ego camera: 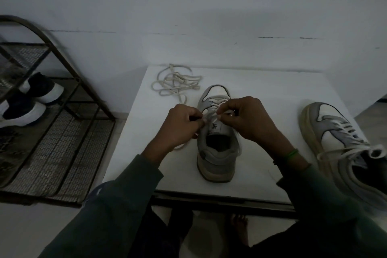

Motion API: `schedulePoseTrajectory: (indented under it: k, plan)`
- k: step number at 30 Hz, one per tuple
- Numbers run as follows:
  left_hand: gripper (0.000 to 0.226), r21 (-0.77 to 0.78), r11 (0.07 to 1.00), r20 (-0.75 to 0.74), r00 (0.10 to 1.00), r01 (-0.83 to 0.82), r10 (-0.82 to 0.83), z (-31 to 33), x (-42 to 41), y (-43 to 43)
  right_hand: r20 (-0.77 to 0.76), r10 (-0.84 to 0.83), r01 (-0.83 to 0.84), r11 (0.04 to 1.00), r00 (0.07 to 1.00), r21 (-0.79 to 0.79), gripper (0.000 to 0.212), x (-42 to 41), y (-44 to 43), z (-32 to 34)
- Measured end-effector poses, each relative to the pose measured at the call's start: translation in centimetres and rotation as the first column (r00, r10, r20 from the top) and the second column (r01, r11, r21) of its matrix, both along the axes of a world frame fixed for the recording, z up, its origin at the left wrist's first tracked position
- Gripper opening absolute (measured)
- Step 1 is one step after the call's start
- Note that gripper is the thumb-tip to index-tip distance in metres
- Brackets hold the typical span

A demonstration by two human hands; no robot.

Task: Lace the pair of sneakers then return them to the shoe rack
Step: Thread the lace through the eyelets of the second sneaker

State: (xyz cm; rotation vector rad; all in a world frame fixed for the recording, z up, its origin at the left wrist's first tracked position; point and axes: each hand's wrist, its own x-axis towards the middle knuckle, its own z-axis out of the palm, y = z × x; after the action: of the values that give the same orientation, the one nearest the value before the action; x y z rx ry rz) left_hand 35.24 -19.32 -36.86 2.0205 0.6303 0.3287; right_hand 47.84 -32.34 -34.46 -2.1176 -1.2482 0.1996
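Lacing now: we work the lace (pixel 211 112) over the middle sneaker (pixel 216 142), both hands up at its tongue.
Left hand (pixel 178 125): our fingers (pixel 195 115) are pinched together on one lace end, just left of the tongue.
Right hand (pixel 245 117): our fingers (pixel 225 114) are pinched on the other end, almost touching the left ones.
Sneaker's lie: directly under our fingers on the table (pixel 272 94), long axis running away from us, heel nearest, toe beyond the fingertips.
Key relation: the upper eyelets sit just below and between both pinches; neither hand is clearly nearer, so we judge either can thread next.
Second sneaker (pixel 343 144): well right of our right fingers, tilted, already laced as far as we can tell.
Spare lace (pixel 176 82): a loose tangle beyond our left fingers.
Shoe rack (pixel 52 111): far left of our left fingers, on the floor, holding dark shoes (pixel 27 102).
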Motion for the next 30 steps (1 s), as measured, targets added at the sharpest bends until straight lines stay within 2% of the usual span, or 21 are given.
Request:
schedulePoseTrajectory:
  k: [2, 5, 8, 14, 21, 25, 30]
  plan:
    - [0.013, -0.133, 0.991, -0.018, 1.0, -0.008, 0.006, 0.2, -0.1, 0.2, 0.073, -0.014, 0.015, 1.0, 0.997, -0.007, 0.01, -0.4, 0.2, -0.4]
    - [0.014, -0.224, 0.975, -0.026, 1.0, 0.003, -0.009, 0.5, -0.1, 0.2, 0.167, -0.066, 0.071, 0.997, 0.984, -0.025, 0.011, -1.0, 0.8, -1.2]
    - [0.013, -0.282, 0.959, -0.023, 1.0, 0.011, -0.018, 0.5, -0.3, 0.4, 0.173, -0.08, 0.083, 0.997, 0.982, -0.01, 0.012, -1.1, 1.1, -1.7]
    - [0.013, -0.279, 0.96, -0.026, 1.0, 0.002, -0.01, 0.2, -0.2, 0.5, 0.234, -0.057, 0.067, 0.997, 0.971, -0.035, 0.012, -1.6, 1.2, -1.8]
    - [0.012, -0.256, 0.967, -0.01, 1.0, 0.005, -0.008, 0.2, -0.2, 0.4, 0.447, -0.008, 0.064, 0.992, 0.895, -0.111, 0.019, -2.2, 1.0, -1.7]
    - [0.011, -0.256, 0.966, -0.011, 1.0, 0.02, -0.023, 0.4, -0.3, 0.5, 0.498, -0.034, 0.103, 0.988, 0.867, -0.113, 0.01, -2.5, 1.2, -1.7]
    - [0.014, -0.229, 0.973, -0.015, 0.999, 0.037, -0.041, 0.3, -0.3, 0.5, 0.52, -0.052, 0.126, 0.986, 0.852, -0.109, 0.015, -3.2, 1.8, -2.2]
